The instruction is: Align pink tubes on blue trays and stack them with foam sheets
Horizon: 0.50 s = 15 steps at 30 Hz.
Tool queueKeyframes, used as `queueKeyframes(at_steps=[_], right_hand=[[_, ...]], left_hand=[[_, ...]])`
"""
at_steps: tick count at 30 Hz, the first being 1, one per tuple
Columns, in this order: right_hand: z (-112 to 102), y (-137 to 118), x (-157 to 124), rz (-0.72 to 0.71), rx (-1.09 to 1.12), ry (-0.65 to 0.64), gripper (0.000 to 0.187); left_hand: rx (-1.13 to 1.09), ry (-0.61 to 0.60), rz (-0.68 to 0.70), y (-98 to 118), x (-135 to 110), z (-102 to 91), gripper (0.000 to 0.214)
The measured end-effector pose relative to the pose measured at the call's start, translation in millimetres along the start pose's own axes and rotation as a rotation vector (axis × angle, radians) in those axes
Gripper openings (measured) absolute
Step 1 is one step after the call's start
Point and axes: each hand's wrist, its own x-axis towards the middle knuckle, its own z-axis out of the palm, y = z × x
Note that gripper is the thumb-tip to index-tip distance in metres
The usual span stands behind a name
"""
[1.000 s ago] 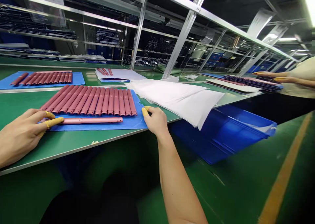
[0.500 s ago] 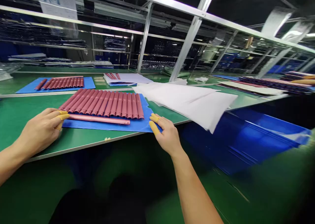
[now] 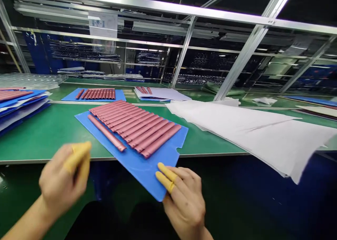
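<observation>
A blue corrugated sheet [image 3: 142, 166] carries a row of several dark pink tubes [image 3: 137, 127], with one more tube [image 3: 106, 132] lying along its left side. The sheet sits turned at an angle, and its near corner hangs past the front edge of the green table [image 3: 39, 138]. My right hand [image 3: 181, 198], with yellow finger cots, pinches that near corner. My left hand [image 3: 65, 176] is blurred by motion in front of the table edge. It is off the sheet, wears yellow finger cots on curled fingers, and nothing shows in it.
A stack of white paper sheets [image 3: 250, 127] lies on the table to the right and overhangs its edge. A second blue sheet with pink tubes [image 3: 96, 94] lies further back. Stacked blue sheets [image 3: 18, 104] sit at the left. Metal frame posts [image 3: 237, 67] rise behind.
The blue sheet has been pulled toward me and rotated, so its corner now overhangs the table edge. My left hand has come off the loose tube and drawn back. The view has turned left.
</observation>
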Motion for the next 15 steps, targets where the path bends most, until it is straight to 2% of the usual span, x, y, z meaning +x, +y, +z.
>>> queueKeyframes(at_steps=[1,3,5,7,9,12,15], right_hand=[[5.0,-15.1,3.4,0.011,0.041,0.0,0.046],[13.9,-42.4,9.0,0.01,0.152,-0.018,0.041],[19.6,-59.4,11.8,-0.043,0.276,-0.079,0.033],[20.4,-60.0,11.3,-0.107,0.329,-0.168,0.031],[17.3,-42.5,9.0,-0.115,0.26,-0.172,0.037],[11.4,5.8,5.9,0.023,0.064,-0.077,0.049],[9.6,51.0,5.7,0.12,0.0,-0.025,0.04]], left_hand=[[-0.079,-0.059,0.01,20.9,-17.0,-5.3,0.079],[-0.194,-0.159,0.083,52.3,-49.0,-11.2,0.074],[-0.225,-0.22,0.154,65.6,-72.2,-10.9,0.056],[-0.183,-0.245,0.227,63.8,-84.7,-7.2,0.04],[-0.103,-0.278,0.293,54.6,-90.3,-4.0,0.033],[-0.01,-0.32,0.34,39.7,-99.1,-4.6,0.028],[-0.004,-0.283,0.34,28.1,-112.6,-9.9,0.019]])
